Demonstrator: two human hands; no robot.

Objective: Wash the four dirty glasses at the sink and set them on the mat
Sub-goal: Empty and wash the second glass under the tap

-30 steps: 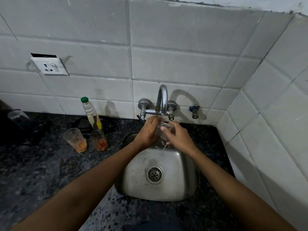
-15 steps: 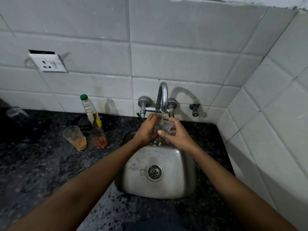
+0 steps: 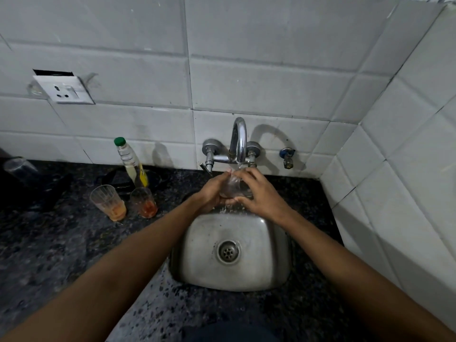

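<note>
From the head camera, both forearms reach from the near edge toward the far end of a small steel sink [image 3: 237, 280] set in a dark speckled counter [image 3: 49, 255]. The left hand [image 3: 211, 193] and the right hand [image 3: 261, 196] meet just below the spout of a chrome tap [image 3: 238, 139] on the tiled wall, and water runs from the spout onto what they hold. Between them is a clear glass [image 3: 230, 186], held over the far rim of the sink. The left hand's fingers are curled round the glass from the left side. The right hand's fingers are bent over its right side, with the thumb reaching under its lower end, so both hands grip it. Drops splash beneath the hands onto the far wall of the basin.

Left of the sink, on the counter, stand two more dirty glasses just beside each other: a ribbed glass with orange dregs [image 3: 108, 202] further left, and a shorter glass with red dregs [image 3: 144, 202] nearer the sink. Just behind them stands a clear bottle with a green cap [image 3: 130, 161], partly filled with yellowish liquid. At the far left edge an upturned clear tumbler [image 3: 18, 167] sits on something dark, too dim to make out. A white wall socket [image 3: 65, 90] is fixed to the tiles above.
</note>
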